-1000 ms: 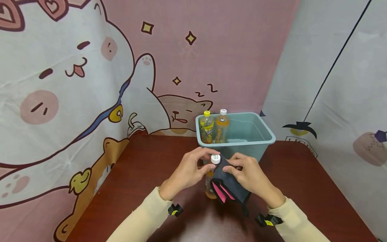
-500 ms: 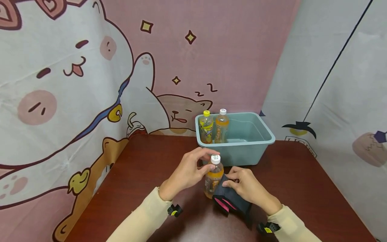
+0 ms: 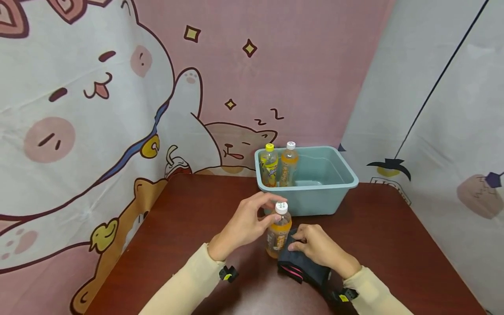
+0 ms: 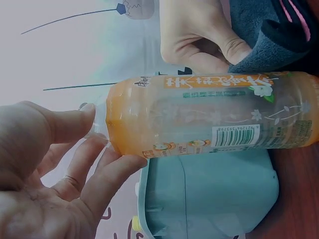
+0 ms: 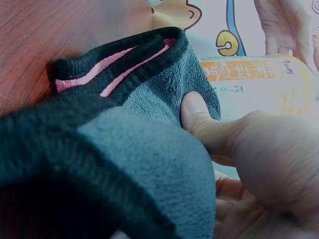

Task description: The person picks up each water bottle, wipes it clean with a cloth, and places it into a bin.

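Note:
A clear plastic drink bottle (image 3: 278, 234) with a white cap and orange label stands upright on the table, in front of the bin. My left hand (image 3: 246, 221) holds it at the neck, thumb and fingers around the part just below the cap, as the left wrist view shows. To its right, my right hand (image 3: 323, 246) pinches a folded dark grey cloth (image 3: 303, 264) with black edging and pink showing between the folds. The cloth's upper edge is right at the bottle's lower side. In the right wrist view, the thumb (image 5: 197, 112) presses on the fuzzy cloth.
Behind the bottle stands a light blue plastic bin (image 3: 311, 201). Inside, at its left end, are a yellow-capped bottle (image 3: 269, 168) and a white-capped bottle (image 3: 289, 166). The brown table (image 3: 197, 205) meets a cartoon-printed backdrop (image 3: 307, 78) at the rear.
My right hand has moved down along the bottle with the cloth, from near the cap to the lower side, uncovering the label. The left hand keeps its hold at the neck.

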The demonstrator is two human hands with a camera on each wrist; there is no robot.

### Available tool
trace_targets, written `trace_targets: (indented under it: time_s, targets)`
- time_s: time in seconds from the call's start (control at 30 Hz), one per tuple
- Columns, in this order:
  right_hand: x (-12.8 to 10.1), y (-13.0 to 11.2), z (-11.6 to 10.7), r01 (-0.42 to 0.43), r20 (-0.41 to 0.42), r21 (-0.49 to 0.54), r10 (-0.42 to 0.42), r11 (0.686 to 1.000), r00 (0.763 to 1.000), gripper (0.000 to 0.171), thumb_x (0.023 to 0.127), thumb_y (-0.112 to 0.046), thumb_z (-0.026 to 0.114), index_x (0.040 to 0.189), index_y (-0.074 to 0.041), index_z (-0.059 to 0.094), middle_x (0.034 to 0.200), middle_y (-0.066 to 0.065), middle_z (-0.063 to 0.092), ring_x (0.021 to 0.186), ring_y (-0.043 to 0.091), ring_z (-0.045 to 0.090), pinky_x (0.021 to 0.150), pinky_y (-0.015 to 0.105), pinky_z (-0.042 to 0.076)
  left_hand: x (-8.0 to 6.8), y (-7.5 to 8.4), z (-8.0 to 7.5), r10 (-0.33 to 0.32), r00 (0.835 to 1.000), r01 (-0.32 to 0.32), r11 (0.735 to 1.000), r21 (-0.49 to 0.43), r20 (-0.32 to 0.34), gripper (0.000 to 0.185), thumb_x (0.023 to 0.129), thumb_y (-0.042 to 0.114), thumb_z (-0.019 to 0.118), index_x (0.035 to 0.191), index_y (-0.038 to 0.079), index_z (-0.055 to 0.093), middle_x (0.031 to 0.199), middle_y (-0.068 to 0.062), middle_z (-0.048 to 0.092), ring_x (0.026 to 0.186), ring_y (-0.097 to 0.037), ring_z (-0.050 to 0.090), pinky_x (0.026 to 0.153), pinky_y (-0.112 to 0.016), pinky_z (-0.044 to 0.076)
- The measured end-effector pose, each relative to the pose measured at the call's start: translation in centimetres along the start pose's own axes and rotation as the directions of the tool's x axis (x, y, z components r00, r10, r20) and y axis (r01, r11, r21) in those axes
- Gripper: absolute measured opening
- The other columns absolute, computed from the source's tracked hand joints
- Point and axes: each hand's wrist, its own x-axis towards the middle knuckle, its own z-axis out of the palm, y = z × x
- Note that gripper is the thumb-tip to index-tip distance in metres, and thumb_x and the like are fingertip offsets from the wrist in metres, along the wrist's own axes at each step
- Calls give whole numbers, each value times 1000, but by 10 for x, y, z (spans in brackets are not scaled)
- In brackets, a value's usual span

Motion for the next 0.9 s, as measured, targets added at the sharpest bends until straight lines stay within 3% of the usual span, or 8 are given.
trace_targets:
  time_s: [0.23,0.4,0.63,0.9]
  targets:
    - [-2,2,0,-13,-9,27,14,1000,1000,29,100,-22,93,122,-4,91,91,-6,72,71,-2,56,63,21,51,2,-2,1,4,1000,-4,1000,-10,3,43,105,12,89,145,23,78,138,-1,79,118,-21,80,95,-47,71]
    - [0,3,4,16,-34,29,-15,999,999,22,100,-22,93,117,-8,93,89,-8,71,71,-3,55,64,20,50,1,-3,-1,9,1000,-9,1000,5,0,43,105,12,89,146,21,78,138,0,80,118,-19,81,94,-37,69]
    - [-3,6,4,38,-81,60,-33,997,996,17,101,-19,91,116,-10,94,90,-8,69,72,-3,54,65,20,49,2,-6,1,16,1000,-16,1000,-6,9,44,105,12,89,146,23,78,138,0,80,118,-19,81,95,-49,71]
    - [-3,-9,-14,36,-208,101,-14,994,978,9,101,-18,90,110,-17,94,91,-10,72,68,1,52,60,23,48,4,-4,1,20,1000,-20,1000,13,11,43,105,14,89,146,23,78,137,1,80,118,-18,80,90,-34,66]
